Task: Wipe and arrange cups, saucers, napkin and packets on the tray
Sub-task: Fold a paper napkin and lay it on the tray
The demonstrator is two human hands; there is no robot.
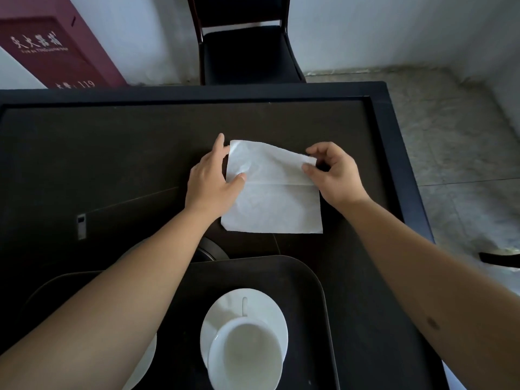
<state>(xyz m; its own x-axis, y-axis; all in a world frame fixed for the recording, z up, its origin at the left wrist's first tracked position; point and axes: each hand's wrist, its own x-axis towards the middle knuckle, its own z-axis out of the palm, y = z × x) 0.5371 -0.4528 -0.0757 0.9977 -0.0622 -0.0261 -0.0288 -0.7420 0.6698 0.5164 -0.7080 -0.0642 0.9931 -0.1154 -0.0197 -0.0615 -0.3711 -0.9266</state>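
A white paper napkin (274, 198) lies on the dark table, its far part lifted and creased along a fold line. My left hand (211, 184) pinches the napkin's far left corner between thumb and forefinger. My right hand (333, 174) pinches the far right corner. Nearer to me a dark tray (304, 282) holds a white cup (244, 358) standing on a white saucer (270, 305). A second white saucer (145, 364) shows partly under my left forearm.
The dark table (112, 153) has a raised rim along its far and right sides. A black chair (244, 52) stands behind it, and a dark red box (53, 49) at far left. A small light-coloured device (81, 226) lies left of my left arm.
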